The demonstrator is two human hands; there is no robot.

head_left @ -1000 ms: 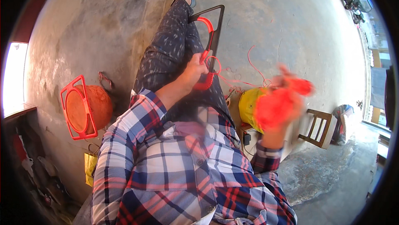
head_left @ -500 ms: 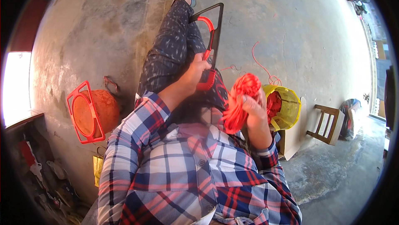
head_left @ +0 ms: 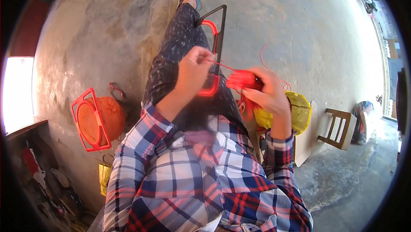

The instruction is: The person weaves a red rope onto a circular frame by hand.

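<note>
I look down at my own lap, in a plaid shirt and dark patterned trousers. My left hand (head_left: pixel 193 74) pinches a thin red cord beside a black metal frame (head_left: pixel 221 30) wrapped partly in red cord, which rests along my leg. My right hand (head_left: pixel 267 94) holds a bundle of red cord (head_left: pixel 240 79) just right of the frame. A taut strand runs from the bundle to my left fingers. Loose red strands curl above my right hand.
A finished orange lantern with a red frame (head_left: pixel 96 118) lies on the concrete floor at my left. A yellow lantern (head_left: pixel 295 111) sits right of my right hand. A small wooden stool (head_left: pixel 338 128) stands further right. Clutter fills the lower left corner.
My right hand has swung in from the right with the red cord bundle and now sits close to my left hand. My left hand has lifted slightly off the frame, pulling a strand.
</note>
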